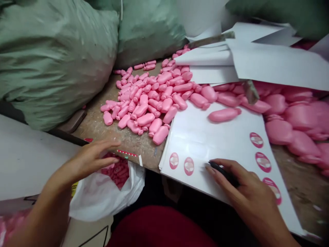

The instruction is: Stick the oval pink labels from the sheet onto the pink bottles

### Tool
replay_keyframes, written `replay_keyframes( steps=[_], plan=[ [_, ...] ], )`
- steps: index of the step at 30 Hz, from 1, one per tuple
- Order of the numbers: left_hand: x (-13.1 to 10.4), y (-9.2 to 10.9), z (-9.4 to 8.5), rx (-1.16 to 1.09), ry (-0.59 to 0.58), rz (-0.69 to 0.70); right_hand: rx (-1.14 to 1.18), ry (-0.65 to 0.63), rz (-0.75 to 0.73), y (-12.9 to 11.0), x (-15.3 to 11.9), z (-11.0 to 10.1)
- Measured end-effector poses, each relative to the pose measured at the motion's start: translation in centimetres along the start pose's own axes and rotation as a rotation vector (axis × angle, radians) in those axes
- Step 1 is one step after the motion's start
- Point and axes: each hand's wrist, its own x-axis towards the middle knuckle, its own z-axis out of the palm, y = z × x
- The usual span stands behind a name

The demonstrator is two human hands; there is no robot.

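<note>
My right hand (248, 192) grips a slim black pen-like tool (223, 172), its tip over a stack of white label sheets (205, 137). Several oval pink-and-white stickers remain on the top sheet, among them a sticker (189, 166) left of the tool tip. My left hand (89, 159) hangs at the table's front edge with fingers stretched out, holding nothing. Below it a white plastic bag (100, 199) gapes, with small pink bottles (121, 175) inside. One pink bottle (223, 115) lies on the sheets, in front of a heap of loose pink bottles (144, 103).
Large green sacks (59, 55) stand along the back left. Bigger-looking pink bottles (300, 123) are piled at the right, partly under loose white paper (280, 65). A dark flat case (73, 120) lies near the left table edge. A red-and-white strip (127, 153) marks the front edge.
</note>
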Motion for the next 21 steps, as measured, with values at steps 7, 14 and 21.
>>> replay_keyframes(
  steps=[7, 14, 21],
  plan=[
    [7.7, 6.9, 11.1, 0.343, 0.089, 0.319, 0.19, -0.06, 0.086, -2.1, 0.1, -1.5],
    [9.1, 5.4, 12.0, 0.295, 0.11, 0.335, 0.159, -0.111, 0.028, -4.7, 0.0, -2.7],
    [5.7, 7.4, 14.3, -0.837, -0.109, 0.109, -0.171, -0.088, -0.121, -5.9, 0.2, -1.1]
  ],
)
